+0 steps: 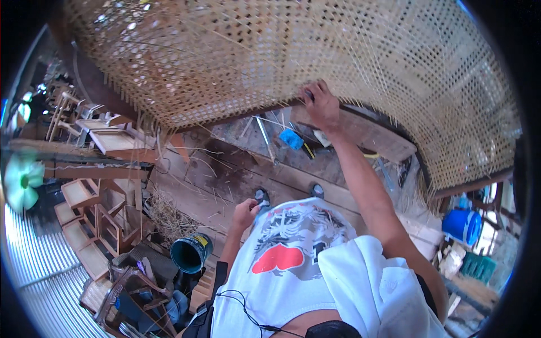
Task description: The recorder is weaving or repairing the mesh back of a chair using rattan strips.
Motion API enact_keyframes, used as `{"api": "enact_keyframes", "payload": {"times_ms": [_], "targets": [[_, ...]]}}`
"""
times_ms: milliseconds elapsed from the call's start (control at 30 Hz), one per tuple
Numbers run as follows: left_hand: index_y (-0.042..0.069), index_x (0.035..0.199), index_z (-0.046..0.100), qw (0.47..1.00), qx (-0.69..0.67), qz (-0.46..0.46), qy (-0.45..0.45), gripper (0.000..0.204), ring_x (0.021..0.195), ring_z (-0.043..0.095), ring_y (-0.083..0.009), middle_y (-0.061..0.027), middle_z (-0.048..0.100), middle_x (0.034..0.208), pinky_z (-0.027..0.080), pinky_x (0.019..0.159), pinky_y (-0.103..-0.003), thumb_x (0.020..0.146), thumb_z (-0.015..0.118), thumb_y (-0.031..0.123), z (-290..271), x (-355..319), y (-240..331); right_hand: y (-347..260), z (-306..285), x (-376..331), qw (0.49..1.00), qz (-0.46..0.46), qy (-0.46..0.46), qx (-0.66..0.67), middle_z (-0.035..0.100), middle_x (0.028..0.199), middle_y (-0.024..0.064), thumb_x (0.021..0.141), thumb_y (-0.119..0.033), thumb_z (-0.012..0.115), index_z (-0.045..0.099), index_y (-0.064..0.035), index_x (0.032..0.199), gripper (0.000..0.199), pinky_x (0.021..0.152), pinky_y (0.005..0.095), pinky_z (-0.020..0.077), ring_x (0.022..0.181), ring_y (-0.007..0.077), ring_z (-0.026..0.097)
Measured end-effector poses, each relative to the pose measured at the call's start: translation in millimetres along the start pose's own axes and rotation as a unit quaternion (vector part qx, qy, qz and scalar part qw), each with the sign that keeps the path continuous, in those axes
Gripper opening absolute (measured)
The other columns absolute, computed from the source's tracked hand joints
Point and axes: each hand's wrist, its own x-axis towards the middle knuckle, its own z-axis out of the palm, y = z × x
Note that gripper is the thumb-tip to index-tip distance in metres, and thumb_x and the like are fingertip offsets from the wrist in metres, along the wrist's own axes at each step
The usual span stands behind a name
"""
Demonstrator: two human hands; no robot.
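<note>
A large curved panel of woven cane [270, 62] with a dark wooden edge spans the upper part of the view. Loose cane ends stick out along its border. My right hand [323, 107] reaches forward to the panel's near edge, its fingers curled around a small dark object [309, 95] whose kind I cannot make out. That object lies against or just over the weave. My left hand [245, 213] hangs low near my shirt, apart from the panel, with its fingers curled in. Whatever it may hold is hidden.
Below the panel lie a blue block-shaped item [291, 139] and a wooden board [375, 135]. Cane scraps [172, 217] are heaped on the left beside a dark green bucket [191, 253]. Wooden chair frames [93, 225] are stacked far left. A blue container [462, 226] stands right.
</note>
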Motion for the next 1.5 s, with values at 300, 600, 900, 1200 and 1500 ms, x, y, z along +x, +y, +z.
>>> {"api": "enact_keyframes", "payload": {"times_ms": [300,600,900,1200,1500], "targets": [[0.004,0.108,0.07,0.996,0.03,0.08,0.033,0.025,0.07,0.069,-0.0246,-0.0142,0.072,0.082,0.053,0.066,-0.036,0.091,0.075,0.02,9,37,59,6,-13,-11,0.947,0.146,-0.118,0.259,0.072,0.089,0.0099,0.099,-0.019,0.069,0.068,-0.0062,0.103,0.013,0.08,0.0316,0.0525,0.089,0.0128,0.065],[0.006,0.107,0.072,0.997,0.056,0.028,-0.047,0.027,0.091,0.074,-0.0346,-0.0176,0.075,0.096,0.058,0.08,-0.044,0.091,0.073,0.028,40,22,61,44,-31,-14,0.875,0.2,-0.256,0.36,0.071,0.087,0.0038,0.101,-0.026,0.067,0.071,-0.0021,0.102,0.024,0.081,0.0312,0.0516,0.083,0.0116,0.064],[0.0,0.113,0.071,0.998,0.057,-0.002,-0.037,0.033,0.09,0.075,-0.0247,-0.0174,0.077,0.097,0.058,0.081,-0.036,0.09,0.076,0.023,58,8,73,52,-16,-9,0.88,0.218,-0.195,0.375,0.071,0.08,0.0025,0.102,-0.029,0.065,0.07,-0.0075,0.102,0.022,0.059,0.0301,0.0474,0.062,0.0117,0.061],[0.003,0.109,0.072,0.998,-0.034,-0.032,-0.03,0.03,0.086,0.075,-0.025,-0.0155,0.076,0.095,0.057,0.079,-0.037,0.09,0.077,0.026,91,-3,60,67,-21,-25,0.803,0.319,-0.176,0.472,0.069,0.076,0.0013,0.092,-0.024,0.076,0.07,-0.0078,0.09,0.018,0.054,0.0237,0.0417,0.06,0.0071,0.055],[0.008,0.109,0.068,0.941,0.215,0.26,0.001,0.023,0.102,0.067,-0.0359,-0.0142,0.069,0.107,0.053,0.088,-0.046,0.088,0.069,0.014,14,53,154,44,-14,-34,0.933,0.25,-0.037,0.254,0.065,0.068,0.0089,0.094,-0.024,0.071,0.064,-0.0012,0.083,0.026,0.063,0.0342,0.0493,0.064,0.0147,0.06]]}}
